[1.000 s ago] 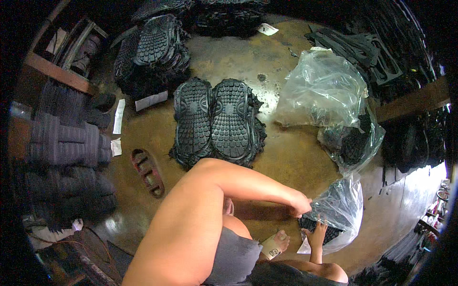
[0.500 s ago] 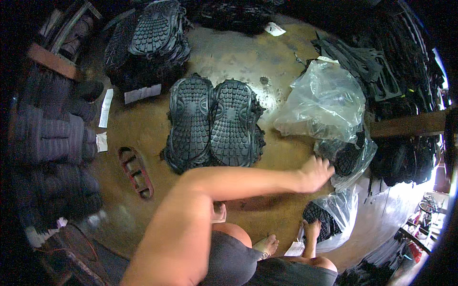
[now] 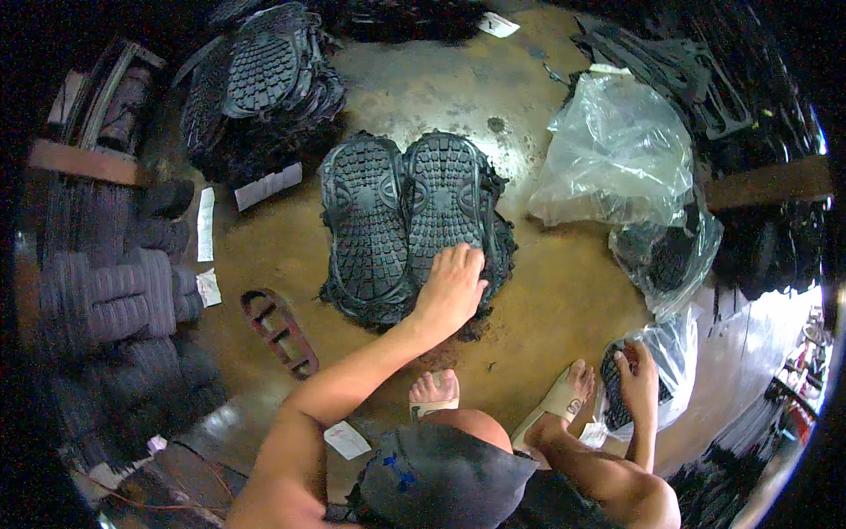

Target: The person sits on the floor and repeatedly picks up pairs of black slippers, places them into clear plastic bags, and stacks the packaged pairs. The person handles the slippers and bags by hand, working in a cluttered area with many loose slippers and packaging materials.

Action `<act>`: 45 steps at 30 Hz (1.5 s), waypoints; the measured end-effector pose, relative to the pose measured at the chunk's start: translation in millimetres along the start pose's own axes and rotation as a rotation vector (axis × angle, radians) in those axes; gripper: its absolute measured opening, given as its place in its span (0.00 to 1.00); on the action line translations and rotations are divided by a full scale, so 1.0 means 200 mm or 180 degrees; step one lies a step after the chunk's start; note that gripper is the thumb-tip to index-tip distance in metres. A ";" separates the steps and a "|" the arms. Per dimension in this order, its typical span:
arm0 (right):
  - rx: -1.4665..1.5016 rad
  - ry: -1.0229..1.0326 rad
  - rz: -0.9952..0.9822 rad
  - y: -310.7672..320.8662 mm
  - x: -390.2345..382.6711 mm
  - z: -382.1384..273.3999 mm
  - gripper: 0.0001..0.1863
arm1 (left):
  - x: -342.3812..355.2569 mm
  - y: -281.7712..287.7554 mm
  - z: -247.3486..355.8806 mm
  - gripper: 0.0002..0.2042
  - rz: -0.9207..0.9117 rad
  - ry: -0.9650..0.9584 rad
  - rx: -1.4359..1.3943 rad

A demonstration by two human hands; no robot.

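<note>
Two stacks of black rubber shoe soles with ragged edges stand side by side on the floor, a left stack and a right stack, treads up. My left hand is at the lower end of the right stack, fingers curled against its top sole; the fingertips' grip is partly hidden. Low on the right, my right hand is closed on a black treaded sole lying partly inside a clear plastic bag.
A sole stack stands back left, a plastic-covered pile at right. Another bagged bundle lies below that. A reddish-brown cut-out frame lies left of the soles. Dark bundles line the left side. Paper slips lie about.
My left arm has swung back leftward from the bags on the right to the right sole stack. My right hand keeps hold of the bagged sole. The whole view has shifted slightly.
</note>
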State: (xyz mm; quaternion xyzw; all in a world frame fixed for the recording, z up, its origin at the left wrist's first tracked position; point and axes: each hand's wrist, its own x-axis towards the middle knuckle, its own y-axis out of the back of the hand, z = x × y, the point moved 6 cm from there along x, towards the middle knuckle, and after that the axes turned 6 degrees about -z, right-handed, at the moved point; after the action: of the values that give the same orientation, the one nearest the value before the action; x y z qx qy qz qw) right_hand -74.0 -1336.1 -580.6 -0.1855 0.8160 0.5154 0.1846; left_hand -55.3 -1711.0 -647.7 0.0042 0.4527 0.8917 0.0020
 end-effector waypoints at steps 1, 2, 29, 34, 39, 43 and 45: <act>-0.0042 -0.0001 0.0000 -0.01 0.02 0.00 0.18 | -0.01 0.04 -0.01 0.16 0.0122 -0.0007 -0.0294; -0.0115 -0.0183 -0.0090 -0.03 0.03 0.03 0.18 | -0.03 0.07 -0.02 0.15 0.0103 0.0125 -0.0567; 0.0315 0.0470 -0.1257 -0.36 0.25 -0.19 0.23 | -0.65 0.49 -0.84 0.26 0.2127 0.1882 -0.4258; 0.0317 0.0263 -0.1302 -0.36 0.28 -0.14 0.25 | -0.55 0.59 -0.61 0.24 0.2243 0.1525 -0.3569; 0.0458 0.0233 -0.0624 -0.19 0.37 0.04 0.23 | -0.17 0.35 -0.07 0.16 -0.0053 0.0260 -0.1493; 0.1223 -0.0181 0.0161 0.04 0.52 0.38 0.25 | 0.00 0.10 0.13 0.19 -0.1224 0.0080 0.0211; 0.1270 -0.0343 0.0905 0.17 0.66 0.59 0.29 | 0.09 0.14 0.18 0.19 -0.1223 -0.0018 -0.0071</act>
State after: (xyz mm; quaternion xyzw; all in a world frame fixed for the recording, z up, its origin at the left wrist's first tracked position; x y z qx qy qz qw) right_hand -191.3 -1230.1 -665.5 -0.0009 0.9085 0.3740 0.1865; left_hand -73.8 -1698.3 -604.8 -0.0799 0.4352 0.8798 0.1736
